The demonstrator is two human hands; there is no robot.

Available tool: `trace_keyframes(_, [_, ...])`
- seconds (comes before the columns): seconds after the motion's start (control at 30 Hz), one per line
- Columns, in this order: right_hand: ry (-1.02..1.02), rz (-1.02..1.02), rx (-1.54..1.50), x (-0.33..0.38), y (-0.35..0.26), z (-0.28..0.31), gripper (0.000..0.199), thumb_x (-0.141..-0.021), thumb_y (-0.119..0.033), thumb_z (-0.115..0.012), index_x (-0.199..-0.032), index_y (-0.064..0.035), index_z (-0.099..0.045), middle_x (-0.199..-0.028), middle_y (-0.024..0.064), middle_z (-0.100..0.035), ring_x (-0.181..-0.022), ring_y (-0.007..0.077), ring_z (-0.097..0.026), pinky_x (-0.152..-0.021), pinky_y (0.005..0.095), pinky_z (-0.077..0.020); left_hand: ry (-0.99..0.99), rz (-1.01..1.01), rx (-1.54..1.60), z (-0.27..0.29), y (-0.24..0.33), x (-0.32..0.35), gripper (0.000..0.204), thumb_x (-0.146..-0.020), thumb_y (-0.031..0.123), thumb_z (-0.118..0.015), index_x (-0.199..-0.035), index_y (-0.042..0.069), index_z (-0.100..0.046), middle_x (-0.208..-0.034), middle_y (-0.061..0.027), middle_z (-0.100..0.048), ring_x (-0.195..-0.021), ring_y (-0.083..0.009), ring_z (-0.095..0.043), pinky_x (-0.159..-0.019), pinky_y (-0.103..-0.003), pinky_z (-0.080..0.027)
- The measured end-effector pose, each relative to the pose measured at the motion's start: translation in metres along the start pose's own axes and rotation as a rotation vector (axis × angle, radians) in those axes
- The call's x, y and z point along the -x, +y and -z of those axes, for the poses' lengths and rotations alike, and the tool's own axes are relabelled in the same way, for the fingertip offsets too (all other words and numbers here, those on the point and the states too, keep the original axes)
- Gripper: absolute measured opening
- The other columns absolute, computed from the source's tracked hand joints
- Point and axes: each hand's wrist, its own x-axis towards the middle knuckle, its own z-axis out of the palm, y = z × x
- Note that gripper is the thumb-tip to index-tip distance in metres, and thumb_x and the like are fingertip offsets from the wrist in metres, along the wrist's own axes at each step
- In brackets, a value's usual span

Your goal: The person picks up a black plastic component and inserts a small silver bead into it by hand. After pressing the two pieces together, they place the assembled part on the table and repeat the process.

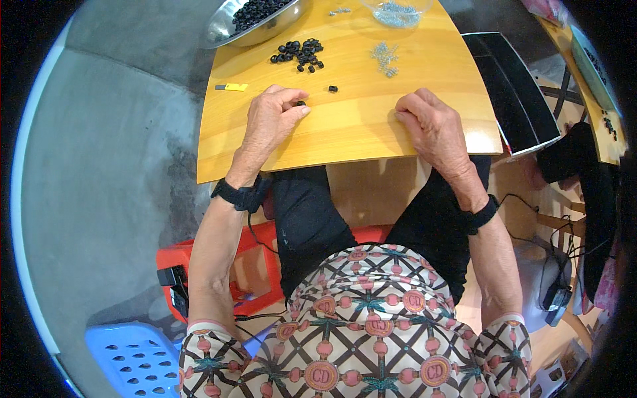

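Near the worktop's [345, 142] front edge, the left hand [271, 123] is pinching a small black ring [300, 103] in its fingers: light, stiff, easily dropped, best nipped by its rim. The right hand [434, 126] is curling closed, contents hidden. Farther back, loose rings [300, 53] are lying.

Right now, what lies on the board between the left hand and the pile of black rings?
In the head view, one lone black ring lies between the left hand and the pile of black rings; otherwise bare wooden board.

small black piece [300, 103] half hidden under left hand [273, 118] fingertips
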Motion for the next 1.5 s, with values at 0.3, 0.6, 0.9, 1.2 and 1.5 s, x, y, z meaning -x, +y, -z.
trace_keyframes(0.3, [0.014,0.057,0.050,0.001,-0.001,-0.003,0.006,-0.082,-0.010,-0.060,-0.081,-0.0059,-0.057,-0.076,0.0120,-0.057,-0.074,0.0332,-0.060,-0.066,0.0413,-0.0501,-0.080,0.437,0.641,0.011,0.022,0.019,0.021,-0.088,0.017,-0.064,-0.099,-0.001,-0.066,-0.091,-0.0058,-0.065,-0.072,-0.0111,-0.059,-0.066,-0.022,-0.048])
trace_keyframes(0.6, [0.063,-0.018,-0.131,0.011,-0.016,0.006,0.005,-0.079,-0.006,-0.064,-0.083,-0.0036,-0.062,-0.078,0.0122,-0.061,-0.073,0.0299,-0.063,-0.064,0.0364,-0.0509,-0.245,0.462,1.470,0.019,0.069,0.058,0.027,-0.093,0.013,-0.056,-0.117,-0.001,-0.056,-0.107,-0.0121,-0.061,-0.091,-0.0149,-0.060,-0.080,-0.025,-0.052])
trace_keyframes(0.9, [0.048,-0.088,-0.499,0.033,-0.105,0.022,0.012,-0.074,-0.002,-0.070,-0.085,-0.0018,-0.064,-0.076,0.0091,-0.063,-0.070,0.0197,-0.064,-0.062,0.0284,-0.0501,-0.258,0.392,1.573,0.021,0.088,0.078,0.030,-0.091,0.010,-0.058,-0.118,-0.002,-0.057,-0.102,-0.0104,-0.064,-0.086,-0.0141,-0.064,-0.079,-0.026,-0.054])
trace_keyframes(1.2, [0.108,0.055,-0.470,0.036,-0.126,0.019,0.017,-0.073,-0.003,-0.072,-0.089,-0.0020,-0.064,-0.075,0.0090,-0.062,-0.069,0.0207,-0.064,-0.059,0.0280,-0.0507,-0.222,0.431,1.507,0.022,0.105,0.100,0.027,-0.090,0.016,-0.062,-0.109,-0.002,-0.062,-0.085,-0.0063,-0.066,-0.072,-0.0113,-0.063,-0.067,-0.022,-0.054])
trace_keyframes(1.5, [0.082,0.071,-0.425,0.041,-0.129,0.013,0.020,-0.071,-0.004,-0.072,-0.090,-0.0018,-0.064,-0.076,0.0093,-0.062,-0.070,0.0224,-0.064,-0.061,0.0300,-0.0508,-0.192,0.414,1.392,0.021,0.105,0.114,0.024,-0.089,0.018,-0.064,-0.105,0.000,-0.065,-0.082,-0.0047,-0.065,-0.067,-0.0079,-0.060,-0.062,-0.019,-0.050])
